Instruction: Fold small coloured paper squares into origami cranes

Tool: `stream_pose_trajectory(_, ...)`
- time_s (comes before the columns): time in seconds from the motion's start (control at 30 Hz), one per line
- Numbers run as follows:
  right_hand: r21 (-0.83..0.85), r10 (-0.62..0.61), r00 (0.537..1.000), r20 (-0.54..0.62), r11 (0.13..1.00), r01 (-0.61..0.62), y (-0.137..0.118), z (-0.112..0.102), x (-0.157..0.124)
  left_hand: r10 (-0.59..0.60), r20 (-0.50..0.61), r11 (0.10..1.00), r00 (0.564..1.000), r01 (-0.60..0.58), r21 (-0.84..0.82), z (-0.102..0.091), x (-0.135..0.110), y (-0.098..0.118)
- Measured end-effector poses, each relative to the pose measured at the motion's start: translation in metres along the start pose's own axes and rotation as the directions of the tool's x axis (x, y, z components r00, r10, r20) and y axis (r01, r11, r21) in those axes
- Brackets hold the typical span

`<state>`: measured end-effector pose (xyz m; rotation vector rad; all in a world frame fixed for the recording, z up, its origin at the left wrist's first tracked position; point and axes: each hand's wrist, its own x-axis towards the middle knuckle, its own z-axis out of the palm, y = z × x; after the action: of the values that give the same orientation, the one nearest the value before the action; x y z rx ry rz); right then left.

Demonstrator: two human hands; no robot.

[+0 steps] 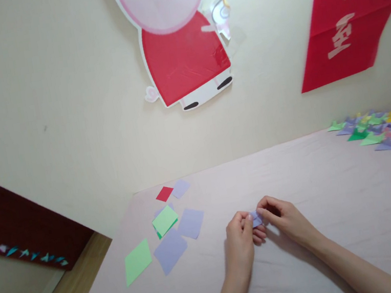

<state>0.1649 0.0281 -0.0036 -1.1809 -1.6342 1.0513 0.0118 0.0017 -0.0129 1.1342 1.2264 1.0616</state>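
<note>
Above the pale tabletop, a small folded piece of purple paper point(256, 219) is held between my two hands. My left hand point(242, 233) pinches its left side, thumb on top and the other fingers curled beneath. At its right edge, my right hand point(278, 212) grips it between thumb and index finger. The exact folds are too small to make out, and fingers cover part of the paper.
Left of my hands lie loose paper squares: a purple sheet point(171, 251), light green sheets point(138, 262) and a red sheet point(165, 194). Many folded paper pieces point(390, 133) stand at the far right. The wall point(82, 110) borders the table point(217, 286) behind.
</note>
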Motion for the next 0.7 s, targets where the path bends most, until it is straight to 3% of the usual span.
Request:
stream_pose_trajectory(0.43, -0.003, 0.008, 1.0, -0.008, 1.0, -0.008, -0.0028, 0.0001, 0.001, 0.02, -0.049, 0.993, 0.999, -0.014, 0.119, 0.0014, -0.0039, 0.0031)
stream_pose_trajectory(0.7, 0.055, 0.054, 0.997, 0.064, 0.997, -0.057, -0.0042, -0.006, 0.0033, 0.034, -0.043, 0.991, 0.998, -0.028, 0.128, 0.0006, -0.0034, 0.0041)
